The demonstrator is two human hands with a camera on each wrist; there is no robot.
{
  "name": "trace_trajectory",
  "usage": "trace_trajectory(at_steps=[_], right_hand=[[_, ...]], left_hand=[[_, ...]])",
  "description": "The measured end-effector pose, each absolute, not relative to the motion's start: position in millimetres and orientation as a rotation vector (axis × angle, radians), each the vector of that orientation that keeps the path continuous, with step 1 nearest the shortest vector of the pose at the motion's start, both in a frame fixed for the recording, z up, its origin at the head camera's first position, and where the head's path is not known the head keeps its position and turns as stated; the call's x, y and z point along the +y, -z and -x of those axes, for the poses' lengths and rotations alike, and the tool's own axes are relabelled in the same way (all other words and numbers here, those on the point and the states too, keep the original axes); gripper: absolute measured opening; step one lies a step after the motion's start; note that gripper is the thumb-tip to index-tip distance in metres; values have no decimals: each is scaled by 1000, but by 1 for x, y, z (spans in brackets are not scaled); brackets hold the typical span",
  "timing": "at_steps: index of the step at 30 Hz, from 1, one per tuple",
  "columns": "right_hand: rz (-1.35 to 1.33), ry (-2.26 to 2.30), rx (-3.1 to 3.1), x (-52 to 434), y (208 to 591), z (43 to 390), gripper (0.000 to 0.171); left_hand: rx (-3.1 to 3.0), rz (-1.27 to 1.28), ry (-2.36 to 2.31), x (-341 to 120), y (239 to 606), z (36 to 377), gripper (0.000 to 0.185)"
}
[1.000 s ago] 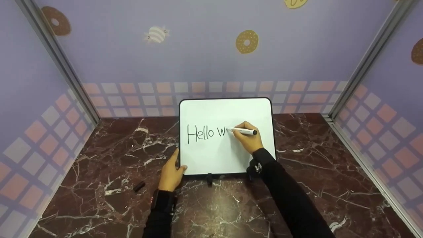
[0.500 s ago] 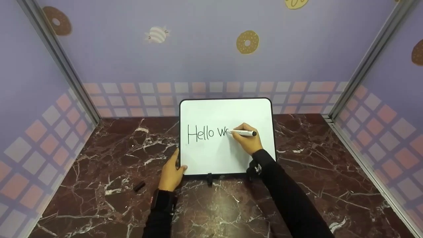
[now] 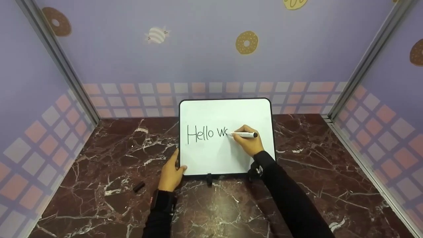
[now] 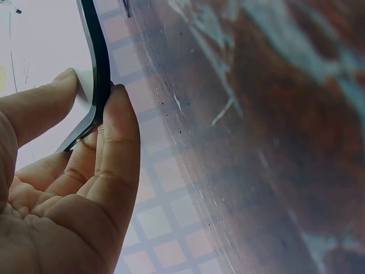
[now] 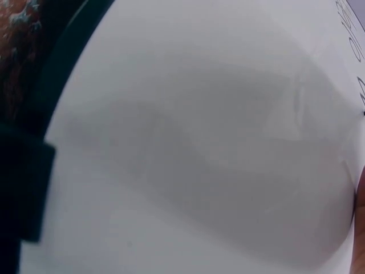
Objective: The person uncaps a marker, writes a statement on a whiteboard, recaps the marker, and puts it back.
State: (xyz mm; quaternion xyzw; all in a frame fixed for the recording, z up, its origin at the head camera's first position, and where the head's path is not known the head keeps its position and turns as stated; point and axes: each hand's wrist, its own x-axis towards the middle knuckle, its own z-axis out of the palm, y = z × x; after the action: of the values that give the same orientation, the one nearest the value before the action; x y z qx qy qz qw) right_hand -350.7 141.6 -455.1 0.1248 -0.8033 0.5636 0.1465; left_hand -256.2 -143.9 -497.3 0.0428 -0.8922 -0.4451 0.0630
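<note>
A black-framed whiteboard (image 3: pixel 211 158) stands tilted back on the marbled table, with "Hello W" and part of a round letter written in black. My left hand (image 3: pixel 171 173) grips its lower left corner, thumb on the white face and fingers behind the frame, as the left wrist view also shows. Between the thumb and fingers of my right hand (image 3: pixel 249 142) is a white marker (image 3: pixel 246 134) with a black end, its tip right at the unfinished letter. In the right wrist view only an edge of the right hand (image 5: pixel 359 228) shows, beside the board's shaded surface.
A black marker cap (image 3: pixel 139 186) lies on the table (image 3: pixel 115 211) to the left of the left hand. Small black feet (image 3: pixel 209 179) support the board's lower edge. Purple walls (image 3: pixel 198 66) with checked borders enclose the back and both sides.
The right hand and marker have moved slightly right and down. A curved black stroke has appeared after the "W". The left hand keeps its hold on the corner.
</note>
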Motion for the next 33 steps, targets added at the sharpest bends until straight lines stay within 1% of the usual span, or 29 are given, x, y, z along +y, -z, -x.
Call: trace_trajectory(at_steps=[12,21,33], right_hand=[[-286,-1654,-2262,146,456,349,10],[-255,-1648,-2255,146,456,351,8],[-243,-1672,-2222,142,455,356,11]], left_hand=[[-2682,-65,1358,-145,498,252,70],[-2692,-109,1344,-144,498,255,71],[-2699,-127,1348,-144,498,255,71]])
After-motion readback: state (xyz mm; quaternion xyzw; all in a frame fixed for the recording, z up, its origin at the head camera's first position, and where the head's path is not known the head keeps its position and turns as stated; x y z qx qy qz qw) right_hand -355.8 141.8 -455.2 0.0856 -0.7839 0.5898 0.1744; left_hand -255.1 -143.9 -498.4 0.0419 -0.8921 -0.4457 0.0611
